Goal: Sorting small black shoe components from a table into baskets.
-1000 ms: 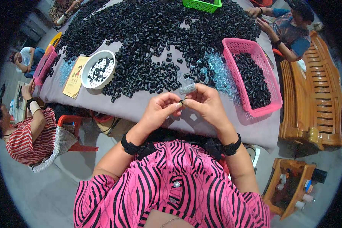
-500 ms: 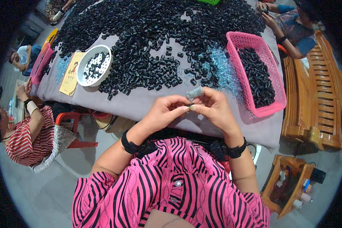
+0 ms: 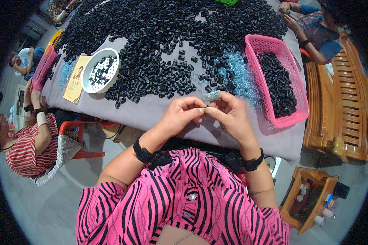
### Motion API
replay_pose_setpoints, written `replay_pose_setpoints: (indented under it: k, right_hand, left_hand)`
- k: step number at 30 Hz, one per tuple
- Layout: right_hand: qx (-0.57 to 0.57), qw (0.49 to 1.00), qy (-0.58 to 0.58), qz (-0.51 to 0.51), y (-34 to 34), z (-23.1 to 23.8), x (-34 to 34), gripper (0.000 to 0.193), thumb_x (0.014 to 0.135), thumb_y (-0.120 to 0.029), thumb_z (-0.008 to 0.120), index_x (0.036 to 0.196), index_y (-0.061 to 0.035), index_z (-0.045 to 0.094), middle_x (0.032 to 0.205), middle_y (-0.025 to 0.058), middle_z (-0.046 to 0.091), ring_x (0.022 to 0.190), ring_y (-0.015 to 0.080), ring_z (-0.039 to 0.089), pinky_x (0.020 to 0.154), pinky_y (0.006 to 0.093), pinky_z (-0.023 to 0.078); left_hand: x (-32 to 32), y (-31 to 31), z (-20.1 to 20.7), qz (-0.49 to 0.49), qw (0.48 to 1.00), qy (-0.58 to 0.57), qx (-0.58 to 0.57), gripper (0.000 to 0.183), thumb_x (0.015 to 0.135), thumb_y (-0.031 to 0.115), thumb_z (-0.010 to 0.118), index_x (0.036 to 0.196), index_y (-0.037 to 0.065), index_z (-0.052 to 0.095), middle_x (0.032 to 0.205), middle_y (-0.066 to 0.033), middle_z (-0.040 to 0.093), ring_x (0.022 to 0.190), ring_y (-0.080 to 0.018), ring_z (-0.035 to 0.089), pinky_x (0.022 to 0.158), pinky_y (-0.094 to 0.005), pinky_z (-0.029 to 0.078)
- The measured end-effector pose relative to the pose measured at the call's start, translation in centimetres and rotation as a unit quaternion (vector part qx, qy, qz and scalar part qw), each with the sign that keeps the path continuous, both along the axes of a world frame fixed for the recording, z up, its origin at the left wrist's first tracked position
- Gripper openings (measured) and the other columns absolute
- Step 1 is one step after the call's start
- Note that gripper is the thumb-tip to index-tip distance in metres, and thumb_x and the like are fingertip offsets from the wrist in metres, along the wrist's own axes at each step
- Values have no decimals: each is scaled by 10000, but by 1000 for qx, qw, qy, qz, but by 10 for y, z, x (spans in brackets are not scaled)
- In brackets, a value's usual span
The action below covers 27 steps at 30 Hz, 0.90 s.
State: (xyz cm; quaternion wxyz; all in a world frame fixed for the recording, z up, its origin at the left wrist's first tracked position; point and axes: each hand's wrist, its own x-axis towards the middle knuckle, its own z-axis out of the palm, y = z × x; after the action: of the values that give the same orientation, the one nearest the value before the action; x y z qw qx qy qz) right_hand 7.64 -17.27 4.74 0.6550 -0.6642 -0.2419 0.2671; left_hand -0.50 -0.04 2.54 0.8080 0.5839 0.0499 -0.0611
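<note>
My left hand point(image 3: 176, 117) and my right hand point(image 3: 232, 118) meet over the table's near edge. Thumbs and forefingers are pinched together at a tiny dark piece point(image 3: 207, 107), mostly hidden by the fingertips. Grey wrapping point(image 3: 211, 96) covers my right forefinger. Just beyond the hands lie loose short black plastic tube-like pieces point(image 3: 173, 87), many of them hollow, spreading into a large heap point(image 3: 151, 36). Small clear bluish pieces point(image 3: 239, 75) are scattered past my right hand.
A pink perforated basket point(image 3: 279, 121) of black pieces stands at right; a white bowl point(image 3: 84, 79) holding smaller black parts sits left beside a yellow printed packet point(image 3: 74, 87). Co-workers sit at both sides. A wooden bench point(image 3: 347, 102) and red chair point(image 3: 82, 139) flank the table.
My hands have risen slightly, still fingertip to fingertip, and the dark piece shows less between them. The co-worker in stripes at left has shifted their arms.
</note>
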Motion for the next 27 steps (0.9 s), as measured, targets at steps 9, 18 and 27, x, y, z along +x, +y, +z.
replay_pose_setpoints:
  k: [9,18,27]
  right_hand:
    - [-233,881,-411,-26,9,12,-16,358,778,-291,723,932,-27,536,887,137,555,747,331,607,603,409,494]
    - [-245,846,-468,-73,22,1,-14,295,717,-198,733,867,-48,528,808,113,542,722,301,610,587,397,504]
    - [-240,829,-505,-29,17,2,-8,257,768,-204,695,849,-45,511,782,133,526,669,337,585,554,419,476]
  left_hand:
    - [8,-7,-10,86,988,54,-114,115,892,95,606,962,12,643,830,-48,664,692,-86,609,644,-215,505]
    - [10,-7,-11,68,991,49,-107,165,932,145,562,997,11,631,864,-41,657,774,-98,616,717,-239,504]
    - [8,3,-12,-59,997,36,-47,287,978,248,492,951,7,646,856,-54,680,766,-99,623,711,-230,497]
